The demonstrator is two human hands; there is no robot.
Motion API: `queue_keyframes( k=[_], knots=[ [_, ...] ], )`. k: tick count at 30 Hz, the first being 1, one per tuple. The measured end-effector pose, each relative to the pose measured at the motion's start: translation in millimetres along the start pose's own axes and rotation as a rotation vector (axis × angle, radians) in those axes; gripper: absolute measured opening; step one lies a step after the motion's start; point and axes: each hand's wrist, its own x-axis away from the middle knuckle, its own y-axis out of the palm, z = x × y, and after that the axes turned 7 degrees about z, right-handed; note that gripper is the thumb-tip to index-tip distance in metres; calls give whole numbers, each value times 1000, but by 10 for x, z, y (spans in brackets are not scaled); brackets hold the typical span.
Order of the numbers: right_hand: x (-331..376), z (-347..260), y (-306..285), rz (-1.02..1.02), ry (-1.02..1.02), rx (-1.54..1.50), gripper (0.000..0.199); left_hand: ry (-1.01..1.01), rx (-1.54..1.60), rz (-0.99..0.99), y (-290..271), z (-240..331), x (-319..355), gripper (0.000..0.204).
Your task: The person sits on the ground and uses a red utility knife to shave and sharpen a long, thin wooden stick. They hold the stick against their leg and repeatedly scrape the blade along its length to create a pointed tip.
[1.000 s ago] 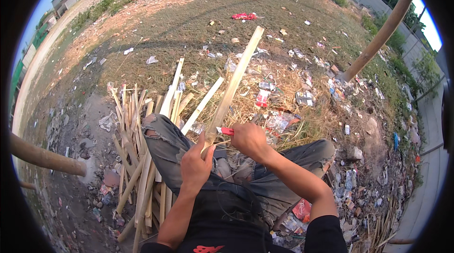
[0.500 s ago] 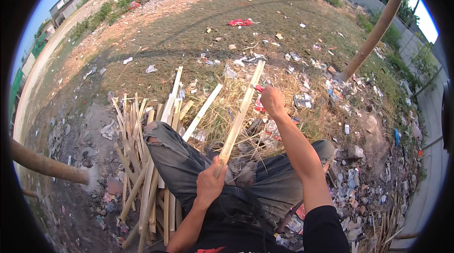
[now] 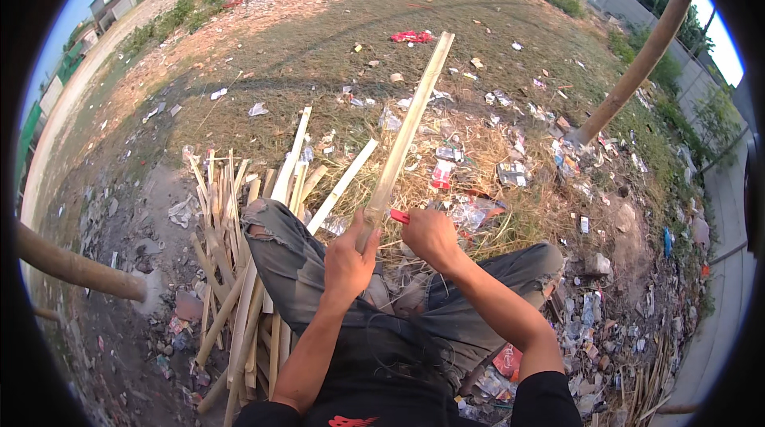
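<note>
A long split bamboo strip (image 3: 408, 133) slants up and away from me, its far end well out over the littered ground. My left hand (image 3: 348, 266) is wrapped round its near end, just above my left knee. Close by on the right, my right hand (image 3: 432, 239) is closed on a red tool (image 3: 399, 216), whose tip comes near the strip's edge. No blade can be made out, nor whether the tool touches the bamboo. A heap of bamboo strips (image 3: 231, 267) lies at my left, and one pale strip (image 3: 343, 188) lies beyond my left knee.
I sit cross-legged, with dry straw-like shavings (image 3: 478, 180) and scattered litter ahead. A wooden post (image 3: 637, 60) leans at the far right, and a pole (image 3: 80, 271) juts in at left. More thin strips (image 3: 649, 379) lie low on the right; a grey wall (image 3: 729, 267) runs behind them.
My right hand and the red tool have come down toward me along the strip. The strip and my left hand have moved up and away, so its far end reaches farther out.
</note>
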Motion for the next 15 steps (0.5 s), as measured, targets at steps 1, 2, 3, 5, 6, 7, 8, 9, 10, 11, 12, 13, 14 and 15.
queue_keyframes(
  k=[1,2,3,5,6,7,8,9,10,11,12,13,14,15],
  knots=[
    [-11,55,-7,50,5,-24,23,24,-17,29,-11,-2,-16,55],
    [-49,117,-28,149,-12,-31,23,48,-34,57,-23,-7,-21,55],
    [-77,103,-95,196,-34,-44,24,47,-35,63,-21,-22,-22,56],
    [-83,54,-240,287,-79,-70,24,44,-38,74,-14,-65,-24,56],
    [-51,8,-284,289,-127,-106,24,37,-34,65,-9,-55,-25,56],
    [-25,-52,-293,253,-136,-82,24,29,-31,55,-3,-39,-26,56],
    [-1,-128,-282,216,-145,-58,24,21,-29,45,2,-26,-23,56],
    [14,-173,-279,185,-150,-31,24,25,-44,36,22,-4,-25,56],
    [-12,-153,-183,140,-147,32,22,29,-58,26,42,15,-22,56],
    [-48,-90,-103,127,-132,35,22,33,-73,15,61,28,-17,56],
    [-102,-40,-14,113,-122,36,23,25,-71,9,78,10,-9,56],
    [-157,-24,49,98,-119,34,23,15,-73,7,91,-27,2,56],
    [-203,-7,107,90,-124,29,24,5,-75,4,108,-65,12,56],
    [-249,-11,127,84,-129,24,24,-8,-106,4,127,-97,15,56]
  ],
)
